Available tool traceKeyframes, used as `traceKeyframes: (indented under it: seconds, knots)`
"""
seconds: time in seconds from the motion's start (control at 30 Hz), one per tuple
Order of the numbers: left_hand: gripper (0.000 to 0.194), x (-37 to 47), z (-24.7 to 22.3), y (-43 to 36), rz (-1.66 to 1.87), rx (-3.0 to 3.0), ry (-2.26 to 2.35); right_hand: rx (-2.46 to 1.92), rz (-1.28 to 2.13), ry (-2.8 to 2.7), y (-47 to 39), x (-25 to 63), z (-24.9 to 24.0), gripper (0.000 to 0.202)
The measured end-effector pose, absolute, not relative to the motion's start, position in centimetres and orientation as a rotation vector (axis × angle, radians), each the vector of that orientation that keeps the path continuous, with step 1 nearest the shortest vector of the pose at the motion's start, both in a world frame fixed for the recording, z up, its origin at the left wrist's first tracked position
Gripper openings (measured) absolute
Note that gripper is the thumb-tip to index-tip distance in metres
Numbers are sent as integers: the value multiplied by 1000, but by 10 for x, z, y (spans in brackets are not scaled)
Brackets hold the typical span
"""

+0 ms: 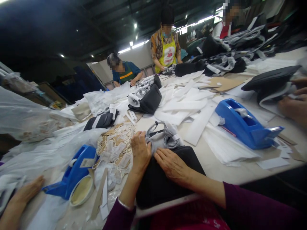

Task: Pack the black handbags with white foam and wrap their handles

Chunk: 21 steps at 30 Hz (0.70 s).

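Observation:
A black bag [165,182] lies flat at the table's front edge, close to my body. Wrapped straps or handles [168,135] in clear plastic and white padding stick up at its far edge. My left hand [141,153] is at the bag's far left corner, fingers bent against the wrapped part. My right hand [171,166] rests over the bag's top near the far edge, its fingertips pressed at the base of the wrapping. What lies under the fingertips of both hands is hidden.
Blue tape dispensers [247,126] stand right and left. A roll [81,190], tangled strings with tags [117,143], white foam sheets [187,105] and wrapped black bags [150,99] cover the table. Other people's hands reach in at both sides; people work across the table.

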<state>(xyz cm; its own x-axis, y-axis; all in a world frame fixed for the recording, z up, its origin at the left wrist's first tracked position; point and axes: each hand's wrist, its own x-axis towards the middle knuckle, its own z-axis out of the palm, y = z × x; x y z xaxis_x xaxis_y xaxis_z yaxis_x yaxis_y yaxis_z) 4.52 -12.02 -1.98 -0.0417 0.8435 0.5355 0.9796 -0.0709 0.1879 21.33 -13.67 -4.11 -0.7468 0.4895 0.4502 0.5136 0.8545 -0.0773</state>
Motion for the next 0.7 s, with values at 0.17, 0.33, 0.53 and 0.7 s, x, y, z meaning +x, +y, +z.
traceKeyframes:
  seconds: [0.17,0.33,0.53,0.7]
  knots:
    - [44,47,-30,-116,-442,-2052,-1869,-700,1,-2622,-134,212,-40,31]
    - [44,57,-27,-140,-820,-2101,-1652,-673,69,-2552,-132,209,-44,33]
    - [56,77,-47,-167,-1100,-2307,-1619,-630,200,-2291,-134,211,-51,31]
    - [54,79,-61,-170,-774,-2421,-1432,-679,342,-2010,-137,220,-44,24]
